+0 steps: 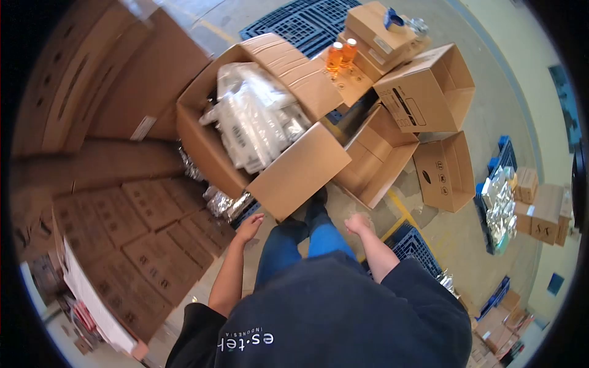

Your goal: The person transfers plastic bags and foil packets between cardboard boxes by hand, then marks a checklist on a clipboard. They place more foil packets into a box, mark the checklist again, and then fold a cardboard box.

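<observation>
My left hand (248, 228) hangs beside my left leg, fingers loosely extended and nothing visible in it. On the other side, my right hand (355, 223) is closed with the fingers curled, and I see nothing in it. Both are apart from the boxes. Just ahead stands a large open cardboard box (211, 156), its near flap (300, 172) folded out toward my legs. Clear plastic packages (248, 122) with white contents fill it, some printed. Nearest my left hand, crumpled silver foil packaging (226, 203) lies at the box's lower left.
Stacked brown cartons (138, 245) line the left side. Open cardboard boxes (380, 153) sit to the right, near two orange bottles (334, 58) and a tape dispenser (393, 21). Blue plastic pallets (300, 27) lie ahead and one pallet (410, 250) is beside my right arm.
</observation>
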`<state>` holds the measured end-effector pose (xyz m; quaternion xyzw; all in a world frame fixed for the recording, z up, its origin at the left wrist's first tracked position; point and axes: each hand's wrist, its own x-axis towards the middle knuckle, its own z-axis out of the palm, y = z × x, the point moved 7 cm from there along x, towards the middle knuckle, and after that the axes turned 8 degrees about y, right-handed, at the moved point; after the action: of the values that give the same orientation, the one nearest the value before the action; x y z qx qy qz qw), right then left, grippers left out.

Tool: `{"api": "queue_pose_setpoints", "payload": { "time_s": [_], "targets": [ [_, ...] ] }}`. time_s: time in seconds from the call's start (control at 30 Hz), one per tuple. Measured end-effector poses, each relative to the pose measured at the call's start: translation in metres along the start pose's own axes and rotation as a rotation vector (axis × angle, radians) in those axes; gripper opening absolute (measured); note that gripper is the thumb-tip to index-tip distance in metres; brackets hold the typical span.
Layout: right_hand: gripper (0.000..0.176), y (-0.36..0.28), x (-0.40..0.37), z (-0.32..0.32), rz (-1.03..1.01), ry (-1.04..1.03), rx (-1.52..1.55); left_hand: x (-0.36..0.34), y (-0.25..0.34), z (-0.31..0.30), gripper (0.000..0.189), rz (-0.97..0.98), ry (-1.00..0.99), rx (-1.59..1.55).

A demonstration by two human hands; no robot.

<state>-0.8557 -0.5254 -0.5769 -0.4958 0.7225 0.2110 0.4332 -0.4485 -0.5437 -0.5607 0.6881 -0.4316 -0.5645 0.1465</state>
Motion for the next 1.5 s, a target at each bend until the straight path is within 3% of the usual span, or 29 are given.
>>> {"api": "queue_pose_setpoints", "payload": {
  "time_s": [0.03, 0.1, 0.2, 0.3, 0.33, 0.37, 0.43, 0.53, 0.57, 0.63, 0.67, 0.77, 0.83, 0.97, 1.1, 1.17, 1.2, 1.27, 1.3, 1.37, 1.47, 1.5],
  "targets": [
    [0.033, 0.007, 0.013, -0.001, 0.015, -0.007, 0.022, 0.012, 0.028, 0.0, 0.035, 0.049, 0.026, -0.043],
    [0.034, 0.024, 0.041, -0.023, 0.122, 0.349, -0.043, 0.05, 0.05, -0.012, 0.038, 0.012, 0.164, -0.168],
    [0.041, 0.042, 0.109, -0.035, 0.223, 0.409, 0.064, 0.132, 0.057, -0.045, 0.062, 0.141, 0.436, -0.068],
    [0.058, 0.035, 0.184, -0.051, 0.262, 0.249, 0.209, 0.203, 0.079, -0.079, 0.097, 0.18, 0.602, 0.131],
    [0.068, 0.029, 0.206, -0.052, 0.301, 0.224, 0.287, 0.221, 0.089, -0.082, 0.106, 0.127, 0.655, 0.193],
    [0.077, 0.024, 0.234, -0.052, 0.292, 0.327, 0.423, 0.24, 0.1, -0.086, 0.116, 0.077, 0.707, 0.258],
    [0.075, 0.003, 0.271, -0.056, 0.239, 0.517, 0.601, 0.266, 0.102, -0.088, 0.128, -0.237, 0.807, 0.524],
    [0.072, -0.016, 0.306, -0.043, 0.209, 0.572, 0.78, 0.255, 0.128, -0.072, 0.135, -0.36, 0.872, 0.447],
    [0.069, -0.019, 0.314, -0.038, 0.2, 0.609, 0.798, 0.255, 0.114, -0.076, 0.135, -0.38, 0.881, 0.456],
    [0.067, -0.02, 0.309, -0.014, 0.208, 0.625, 0.833, 0.262, 0.101, -0.088, 0.133, -0.09, 0.839, 0.386],
    [0.063, -0.012, 0.305, 0.0, 0.26, 0.563, 1.242, 0.267, 0.096, -0.094, 0.131, 0.078, 0.795, 0.269],
    [0.053, 0.0, 0.26, 0.015, 0.267, 0.646, 1.2, 0.269, 0.086, -0.101, 0.127, -0.059, 0.79, 0.205],
    [0.049, 0.007, 0.247, 0.034, 0.156, 0.571, 0.555, 0.269, 0.09, -0.099, 0.126, -0.078, 0.781, 0.2],
    [0.057, 0.017, 0.189, 0.079, 0.156, 0.395, 0.371, 0.26, 0.094, -0.095, 0.122, -0.059, 0.848, 0.256],
    [0.057, 0.025, 0.162, 0.119, 0.143, 0.349, 0.369, 0.251, 0.105, -0.097, 0.114, -0.049, 0.843, 0.243],
    [0.045, 0.029, 0.167, 0.137, -0.008, 0.395, 0.506, 0.249, 0.096, -0.105, 0.096, -0.021, 0.719, -0.237],
    [0.045, 0.033, 0.171, 0.137, -0.018, 0.394, 0.504, 0.243, 0.092, -0.117, 0.096, -0.02, 0.729, -0.24],
    [0.028, 0.038, 0.177, 0.136, -0.014, 0.395, 1.084, 0.236, 0.081, -0.127, 0.08, -0.039, 0.433, -0.571],
    [0.028, 0.032, 0.171, 0.119, -0.024, 0.387, 1.082, 0.228, 0.08, -0.126, 0.073, -0.048, 0.28, -0.733],
    [0.019, 0.006, 0.132, 0.032, -0.063, 0.377, 1.288, 0.182, 0.109, -0.111, 0.057, -0.142, 0.332, -0.73],
    [0.014, -0.046, 0.077, -0.074, -0.295, 0.451, 1.461, 0.125, 0.121, -0.097, 0.065, -0.195, 0.388, -0.782],
    [0.016, -0.071, 0.061, -0.096, -0.377, 0.35, 1.586, 0.106, 0.127, -0.083, 0.07, -0.211, 0.37, -0.815]
  ]
}}
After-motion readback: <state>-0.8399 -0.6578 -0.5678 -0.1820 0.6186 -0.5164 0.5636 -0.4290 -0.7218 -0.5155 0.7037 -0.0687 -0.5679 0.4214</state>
